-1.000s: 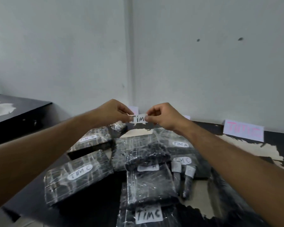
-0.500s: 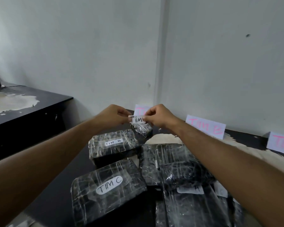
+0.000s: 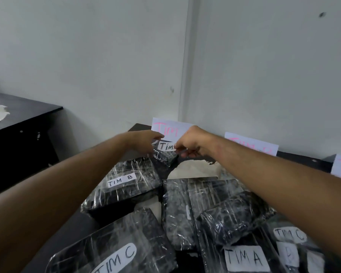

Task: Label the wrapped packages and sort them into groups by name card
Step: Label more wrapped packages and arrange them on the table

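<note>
Packages in shiny wrap crowd the dark table, and both hands reach to the far end. Left hand and right hand pinch a small white label between fingertips, each closed narrowly on one end, holding it right over a small wrapped package near the back edge. Behind it leans a pink-lettered name card against the wall. Closer in lie the TIM B package, the TIM C package and the TIM A package, with another name card further right.
</note>
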Available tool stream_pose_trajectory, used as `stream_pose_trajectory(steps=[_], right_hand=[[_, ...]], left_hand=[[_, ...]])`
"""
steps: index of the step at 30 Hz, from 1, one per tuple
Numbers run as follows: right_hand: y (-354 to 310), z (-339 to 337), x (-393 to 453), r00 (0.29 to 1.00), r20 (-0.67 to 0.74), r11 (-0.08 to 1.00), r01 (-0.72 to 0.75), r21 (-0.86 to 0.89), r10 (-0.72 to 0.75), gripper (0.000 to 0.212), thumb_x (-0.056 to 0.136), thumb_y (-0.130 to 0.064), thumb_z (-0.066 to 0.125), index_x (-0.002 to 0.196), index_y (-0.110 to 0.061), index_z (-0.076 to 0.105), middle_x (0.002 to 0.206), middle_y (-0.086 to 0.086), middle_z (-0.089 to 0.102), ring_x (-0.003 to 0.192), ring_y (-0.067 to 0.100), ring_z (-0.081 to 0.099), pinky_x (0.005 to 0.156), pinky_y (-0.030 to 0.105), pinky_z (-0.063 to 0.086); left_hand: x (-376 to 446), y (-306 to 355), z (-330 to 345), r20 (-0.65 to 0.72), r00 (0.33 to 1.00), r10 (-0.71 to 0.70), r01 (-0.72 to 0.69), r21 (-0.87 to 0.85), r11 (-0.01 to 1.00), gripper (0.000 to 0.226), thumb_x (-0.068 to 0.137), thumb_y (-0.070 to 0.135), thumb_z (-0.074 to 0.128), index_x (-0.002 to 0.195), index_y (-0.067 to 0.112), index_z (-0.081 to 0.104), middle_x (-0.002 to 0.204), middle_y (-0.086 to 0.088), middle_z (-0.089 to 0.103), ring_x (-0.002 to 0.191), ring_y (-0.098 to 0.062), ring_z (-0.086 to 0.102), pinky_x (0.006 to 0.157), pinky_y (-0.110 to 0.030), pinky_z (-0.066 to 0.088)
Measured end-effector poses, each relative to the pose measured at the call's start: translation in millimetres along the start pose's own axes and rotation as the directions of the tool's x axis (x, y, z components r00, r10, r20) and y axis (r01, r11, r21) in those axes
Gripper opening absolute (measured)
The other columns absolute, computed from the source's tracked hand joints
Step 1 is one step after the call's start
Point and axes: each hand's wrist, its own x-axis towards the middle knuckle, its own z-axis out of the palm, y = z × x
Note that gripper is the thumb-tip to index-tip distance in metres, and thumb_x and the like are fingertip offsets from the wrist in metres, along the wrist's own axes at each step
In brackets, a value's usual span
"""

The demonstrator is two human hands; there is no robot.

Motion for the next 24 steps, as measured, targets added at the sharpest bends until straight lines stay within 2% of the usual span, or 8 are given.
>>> stream_pose_trajectory(steps=[3, 7, 10, 12, 14, 17, 21, 24], right_hand=[[7, -5, 3, 0.999, 0.026, 0.999, -0.036, -0.017, 0.036, 0.01, 0.093, -0.007, 0.069, 0.086, -0.011, 0.063, 0.054, 0.0, 0.069, 0.04, 0.012, 0.058, 0.039, 0.016, 0.044], [7, -11, 4, 0.997, 0.07, 0.999, -0.039, -0.007, 0.039, 0.008, 0.096, -0.009, 0.066, 0.088, -0.012, 0.065, 0.064, 0.0, 0.071, 0.05, 0.013, 0.058, 0.051, 0.021, 0.045], [4, -13, 6, 0.995, 0.099, 1.0, -0.019, -0.008, 0.019, 0.008, 0.096, -0.008, 0.067, 0.088, -0.009, 0.066, 0.067, 0.001, 0.072, 0.055, 0.016, 0.058, 0.058, 0.028, 0.044], [1, -12, 7, 0.991, 0.136, 0.999, -0.002, -0.052, 0.009, 0.002, 0.096, -0.01, 0.068, 0.094, -0.009, 0.068, 0.076, 0.002, 0.073, 0.058, 0.016, 0.06, 0.058, 0.028, 0.044], [1, -8, 10, 0.987, 0.159, 0.997, 0.01, -0.083, 0.003, 0.006, 0.096, -0.011, 0.068, 0.101, -0.008, 0.07, 0.085, 0.004, 0.075, 0.059, 0.017, 0.061, 0.057, 0.026, 0.046], [1, -3, 13, 0.987, 0.159, 0.996, 0.016, -0.091, -0.001, 0.007, 0.096, -0.01, 0.069, 0.101, -0.005, 0.071, 0.086, 0.005, 0.076, 0.06, 0.017, 0.065, 0.063, 0.03, 0.053], [4, 2, 17, 0.987, 0.161, 0.993, 0.015, -0.116, 0.004, 0.017, 0.095, -0.013, 0.07, 0.11, -0.004, 0.072, 0.088, 0.004, 0.076, 0.059, 0.017, 0.066, 0.056, 0.024, 0.05], [4, 3, 18, 0.988, 0.153, 0.994, 0.007, -0.114, 0.01, 0.019, 0.096, -0.015, 0.07, 0.111, -0.004, 0.072, 0.085, 0.003, 0.076, 0.058, 0.016, 0.065, 0.052, 0.023, 0.049]], left_hand=[[14, -1, 2, 0.013, 1.0, 0.028, -0.028, 0.01, 1.0, 0.083, 0.074, 0.008, 0.088, 0.149, 0.01, 0.051, 0.146, -0.005, 0.056, 0.13, -0.023, 0.054, 0.105, -0.027, 0.042], [19, -11, 7, -0.01, 0.998, 0.062, -0.062, 0.026, 0.998, 0.046, 0.071, 0.034, 0.093, 0.11, 0.016, 0.076, 0.097, 0.005, 0.075, 0.099, -0.021, 0.07, 0.087, -0.035, 0.052], [13, -16, 11, -0.034, 0.998, 0.054, -0.054, 0.002, 0.999, 0.043, 0.063, 0.055, 0.091, 0.089, 0.024, 0.077, 0.084, 0.009, 0.075, 0.083, -0.014, 0.069, 0.078, -0.036, 0.053], [8, -15, 12, -0.06, 0.997, 0.052, -0.053, -0.031, 0.998, 0.043, 0.063, 0.055, 0.092, 0.079, 0.024, 0.068, 0.077, 0.012, 0.068, 0.075, -0.011, 0.063, 0.066, -0.03, 0.046], [2, -13, 9, -0.068, 0.997, 0.035, -0.043, -0.11, 0.993, 0.05, 0.066, 0.055, 0.092, 0.094, 0.025, 0.064, 0.085, 0.014, 0.065, 0.076, -0.006, 0.061, 0.066, -0.024, 0.043], [-6, -13, 5, -0.064, 0.998, 0.023, -0.038, -0.238, 0.97, 0.061, 0.076, 0.054, 0.085, 0.123, 0.022, 0.065, 0.102, 0.004, 0.074, 0.075, -0.008, 0.07, 0.073, -0.026, 0.055], [-7, -15, 8, -0.098, 0.995, 0.028, -0.058, -0.319, 0.946, 0.039, 0.09, 0.032, 0.079, 0.122, 0.017, 0.064, 0.101, -0.012, 0.076, 0.065, -0.015, 0.068, 0.072, -0.033, 0.059], [-4, -16, 11, -0.116, 0.992, 0.044, -0.08, -0.332, 0.94, 0.024, 0.091, 0.019, 0.079, 0.111, 0.02, 0.067, 0.098, -0.016, 0.076, 0.061, -0.014, 0.064, 0.062, -0.025, 0.056]])
